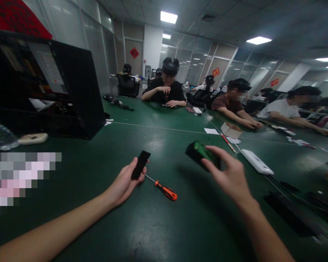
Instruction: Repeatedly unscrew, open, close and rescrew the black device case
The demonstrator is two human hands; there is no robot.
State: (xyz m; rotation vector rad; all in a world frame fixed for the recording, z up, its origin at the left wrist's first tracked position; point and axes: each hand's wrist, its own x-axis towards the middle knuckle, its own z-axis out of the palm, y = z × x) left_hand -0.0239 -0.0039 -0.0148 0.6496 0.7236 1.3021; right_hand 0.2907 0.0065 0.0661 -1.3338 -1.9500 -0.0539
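My left hand (128, 183) is closed around a flat black rectangular piece (141, 165), its thumb on top and its long end pointing up and away from me. To the right, my right hand (229, 173) grips a dark box-like part with a shiny green face (199, 151) between thumb and fingers, lifted above the table and slightly blurred. What exactly either part is, I cannot make out. An orange and black screwdriver (166, 190) lies on the green table between my hands, its shaft tip running behind the left fingers.
A black open computer case (76, 87) stands at the left. On the right are a white elongated device (257, 162), a small cardboard box (231, 130), and dark parts with cables (292, 213). Across the table a person (166, 85) works; others sit along the right.
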